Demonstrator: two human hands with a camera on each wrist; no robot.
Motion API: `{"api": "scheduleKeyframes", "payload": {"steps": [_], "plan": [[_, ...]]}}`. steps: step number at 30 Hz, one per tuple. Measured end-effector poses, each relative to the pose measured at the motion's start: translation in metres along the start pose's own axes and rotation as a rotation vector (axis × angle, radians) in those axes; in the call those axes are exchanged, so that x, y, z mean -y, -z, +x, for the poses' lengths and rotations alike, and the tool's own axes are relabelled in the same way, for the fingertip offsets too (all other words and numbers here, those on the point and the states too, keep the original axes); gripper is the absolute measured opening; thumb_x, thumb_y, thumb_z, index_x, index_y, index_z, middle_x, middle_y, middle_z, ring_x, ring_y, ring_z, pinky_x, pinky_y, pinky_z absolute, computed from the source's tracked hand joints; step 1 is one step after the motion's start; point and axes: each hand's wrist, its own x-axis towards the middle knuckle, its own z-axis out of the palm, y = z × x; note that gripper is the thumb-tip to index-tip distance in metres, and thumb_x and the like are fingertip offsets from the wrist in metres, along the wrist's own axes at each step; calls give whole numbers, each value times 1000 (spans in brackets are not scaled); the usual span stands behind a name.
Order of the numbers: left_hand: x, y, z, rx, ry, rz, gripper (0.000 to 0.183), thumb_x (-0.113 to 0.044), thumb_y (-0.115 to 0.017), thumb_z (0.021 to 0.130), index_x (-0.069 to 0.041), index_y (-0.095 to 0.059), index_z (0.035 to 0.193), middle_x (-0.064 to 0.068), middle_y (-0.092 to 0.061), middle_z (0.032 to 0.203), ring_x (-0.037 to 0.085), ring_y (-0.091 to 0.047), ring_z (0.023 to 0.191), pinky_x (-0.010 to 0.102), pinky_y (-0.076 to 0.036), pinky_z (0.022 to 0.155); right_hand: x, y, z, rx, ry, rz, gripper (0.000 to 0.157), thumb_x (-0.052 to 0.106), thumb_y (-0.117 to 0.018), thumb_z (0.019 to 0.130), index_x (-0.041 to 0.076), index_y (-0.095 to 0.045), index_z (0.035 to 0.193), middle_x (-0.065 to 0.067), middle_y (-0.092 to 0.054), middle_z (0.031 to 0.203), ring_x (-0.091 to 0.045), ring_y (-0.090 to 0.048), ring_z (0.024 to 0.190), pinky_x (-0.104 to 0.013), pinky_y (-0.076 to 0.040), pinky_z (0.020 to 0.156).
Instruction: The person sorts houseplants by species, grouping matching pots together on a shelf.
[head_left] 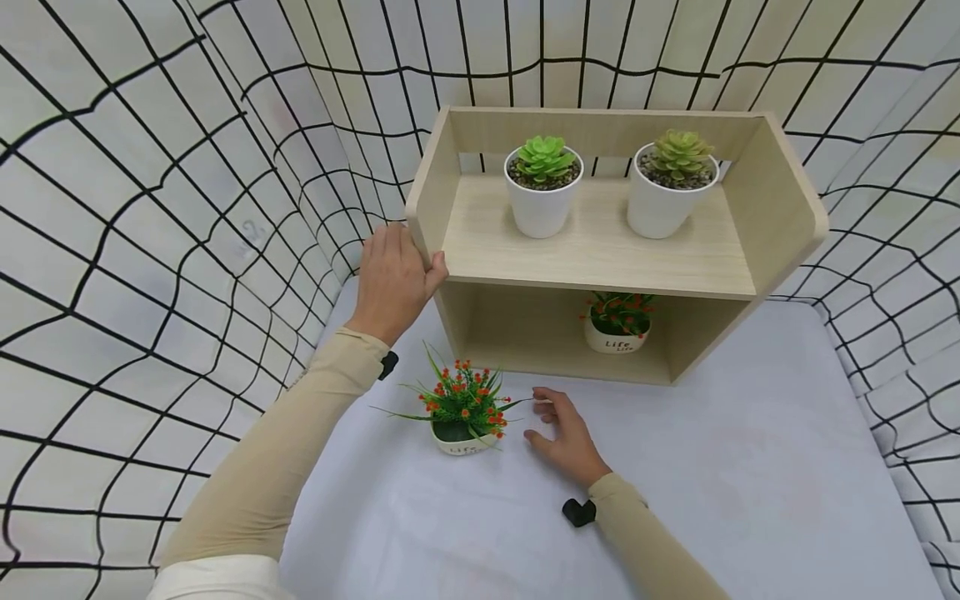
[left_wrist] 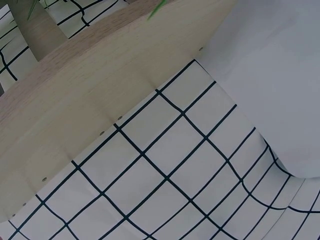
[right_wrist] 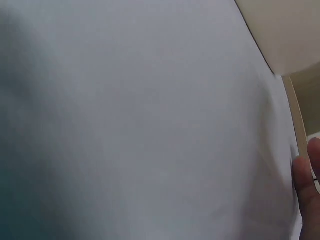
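Note:
My left hand (head_left: 396, 279) holds the left side panel of a pale wooden two-tier shelf (head_left: 600, 287), its thumb over the front edge and its fingers along the outside. The left wrist view shows the panel's outer face (left_wrist: 100, 100) close up. On the white table, in front of the shelf's lower left, sits a potted plant (head_left: 463, 408) with orange-red flowers in a small white pot lettered "Life". My right hand (head_left: 566, 437) is just right of it, fingers loosely bent and holding nothing, fingertips near a long leaf. Part of that hand (right_wrist: 307, 195) shows in the right wrist view.
Two succulents in white pots, a bright green one (head_left: 542, 192) and a yellower one (head_left: 670, 187), stand on the upper tier. Another red-flowered plant (head_left: 618, 329) is in the lower tier. Black-gridded white walls (head_left: 187, 250) surround the white table (head_left: 810, 433).

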Motion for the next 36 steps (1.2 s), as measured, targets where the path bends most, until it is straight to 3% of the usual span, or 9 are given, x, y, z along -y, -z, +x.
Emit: {"api": "scheduleKeyframes", "payload": {"steps": [4, 9, 14, 17, 28, 36], "plan": [[0, -1, 0, 1, -1, 9, 37, -32, -44, 98, 5, -50, 90, 19, -50, 85, 31, -39, 72, 41, -36, 67, 4, -10, 1, 111, 3, 0, 87, 25, -83, 75, 18, -36, 147, -4, -45, 147, -22, -55, 129, -43, -45, 106], [0, -3, -1, 6, 3, 1, 38, -32, -42, 98, 5, -50, 92, 19, -51, 86, 32, -40, 73, 41, -36, 68, 11, -20, 4, 157, -30, 6, 98, 30, -87, 69, 22, -32, 150, 0, -44, 147, -19, -52, 130, -46, -42, 109], [0, -5, -1, 0, 10, -14, 39, -33, -42, 98, 5, -50, 91, 19, -51, 86, 31, -40, 75, 41, -36, 68, 16, -31, 6, 164, -44, -17, 101, 34, -88, 67, 33, -29, 149, 5, -46, 143, -18, -53, 124, -46, -45, 105], [0, -5, -1, -2, 9, -9, 40, -34, -42, 98, 5, -50, 91, 19, -51, 87, 31, -40, 76, 41, -36, 68, 18, -38, 8, 177, -63, -12, 100, 36, -87, 67, 35, -28, 148, 5, -47, 143, -21, -51, 129, -49, -42, 108], [2, -2, -1, -14, -9, 11, 37, -30, -42, 98, 5, -50, 91, 20, -51, 88, 32, -40, 75, 41, -35, 68, 20, -61, 17, 167, -62, 59, 95, 46, -86, 66, 34, -33, 145, 8, -45, 145, -18, -47, 136, -46, -39, 113], [1, -4, 0, -26, -12, 18, 37, -31, -44, 97, 5, -50, 91, 19, -51, 86, 31, -39, 74, 40, -35, 68, 20, -62, 18, 129, -57, -12, 91, 47, -84, 67, 27, -36, 142, 4, -51, 142, -18, -52, 133, -42, -43, 110]]}}
